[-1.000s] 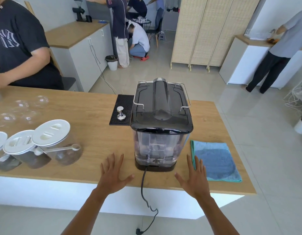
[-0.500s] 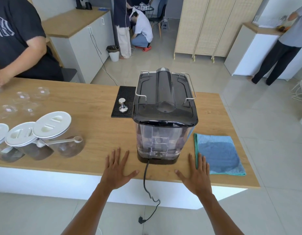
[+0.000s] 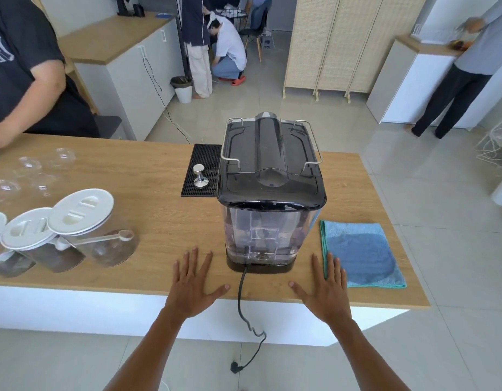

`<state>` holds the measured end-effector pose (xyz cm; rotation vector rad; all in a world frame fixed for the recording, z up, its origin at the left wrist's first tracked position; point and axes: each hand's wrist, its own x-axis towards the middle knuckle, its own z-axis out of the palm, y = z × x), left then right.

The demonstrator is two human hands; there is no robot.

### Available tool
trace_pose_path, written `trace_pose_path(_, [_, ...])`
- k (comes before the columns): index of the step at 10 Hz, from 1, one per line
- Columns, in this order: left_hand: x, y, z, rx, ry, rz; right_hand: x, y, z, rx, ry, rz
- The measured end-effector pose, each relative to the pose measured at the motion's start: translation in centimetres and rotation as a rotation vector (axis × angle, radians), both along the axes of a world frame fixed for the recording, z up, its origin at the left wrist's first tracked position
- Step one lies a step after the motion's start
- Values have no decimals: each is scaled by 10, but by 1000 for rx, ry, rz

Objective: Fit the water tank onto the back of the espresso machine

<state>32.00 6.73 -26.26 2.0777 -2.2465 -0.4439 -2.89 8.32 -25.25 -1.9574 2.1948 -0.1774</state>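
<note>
The black espresso machine stands on the wooden counter with its back toward me. The clear water tank sits against that back, under the black lid. My left hand lies flat on the counter to the left of the machine, fingers spread, holding nothing. My right hand lies flat to the right of it, also spread and empty. Neither hand touches the tank. The black power cord hangs from the machine's base over the counter edge between my hands.
A blue cloth lies right of my right hand. Three lidded jars and a scoop stand at the left, with clear glasses behind. A tamper rests on a black mat. A person in a dark shirt leans at far left.
Both hands have stayed flat on the counter beside the machine. The view has shifted a little closer and downward. The tank and machine have not moved.
</note>
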Motion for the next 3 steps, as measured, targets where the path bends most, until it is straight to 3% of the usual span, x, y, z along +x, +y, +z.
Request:
trace_pose_path(1, [0, -1, -1, 1, -10, -1, -3, -3, 1, 38, -7, -1])
trace_pose_path(2, [0, -1, 3, 20, -23, 5, -5, -8, 10, 24, -134, -43])
trace_pose_path(3, [-1, -1, -2, -4, -7, 8, -10, -26, 45, -298, -432, -146])
